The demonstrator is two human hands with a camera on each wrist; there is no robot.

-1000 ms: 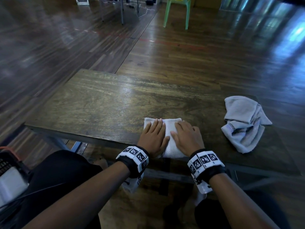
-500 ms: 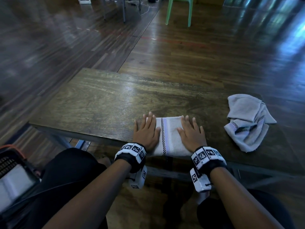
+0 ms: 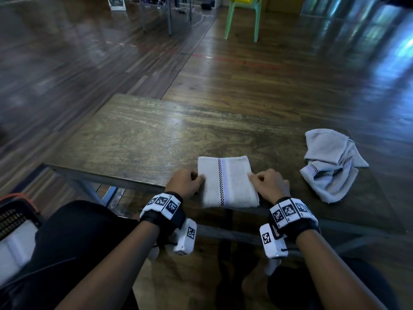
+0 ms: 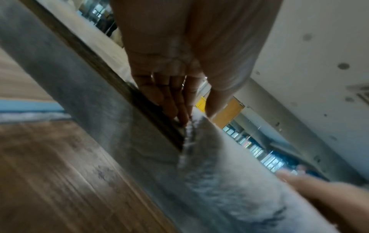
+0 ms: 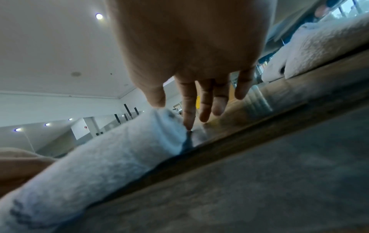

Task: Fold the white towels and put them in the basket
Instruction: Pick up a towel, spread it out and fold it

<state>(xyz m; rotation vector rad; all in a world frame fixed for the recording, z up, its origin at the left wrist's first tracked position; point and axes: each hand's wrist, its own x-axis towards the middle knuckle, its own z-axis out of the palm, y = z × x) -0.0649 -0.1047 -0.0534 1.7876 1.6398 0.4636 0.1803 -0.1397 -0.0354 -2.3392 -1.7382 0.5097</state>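
A folded white towel (image 3: 225, 182) with a checked stripe lies at the table's near edge, partly overhanging it. My left hand (image 3: 186, 181) pinches its left edge, thumb on top and fingers (image 4: 179, 110) tucked at the side of the towel (image 4: 219, 173). My right hand (image 3: 266, 183) pinches the right edge; in the right wrist view the thumb sits on the towel (image 5: 99, 165) and the index finger (image 5: 188, 119) reaches its underside. A second white towel (image 3: 333, 162) lies crumpled at the right of the table. The basket (image 3: 13, 211) stands at the lower left.
The wooden table (image 3: 145, 139) has a metal frame under its front edge. A folded white towel (image 3: 15, 249) lies inside the basket. My knees are below the table edge. A green chair (image 3: 243, 16) stands far back on the wooden floor.
My hands lay flat on the towel, then slid apart to its two sides. Now their fingers are curled and pinch the left and right edges.
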